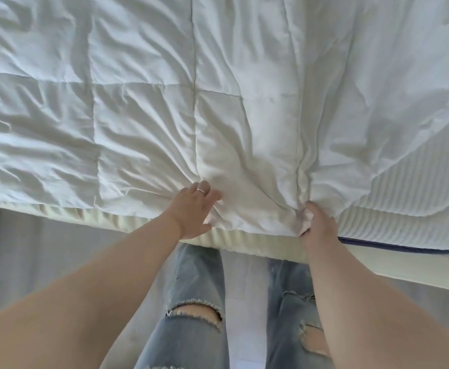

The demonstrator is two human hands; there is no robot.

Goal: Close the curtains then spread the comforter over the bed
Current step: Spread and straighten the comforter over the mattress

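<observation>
Head view, progress: the white quilted fabric comforter (164,89) covers most of the bed (271,249); its near-right corner lies bare; curtains out of sight.
Left hand (195,209): grip loose, fingers spread, pinching the hem at the near edge.
Right hand (318,222): grip closed on bunched hem.
Room: pale floor (44,235).
</observation>
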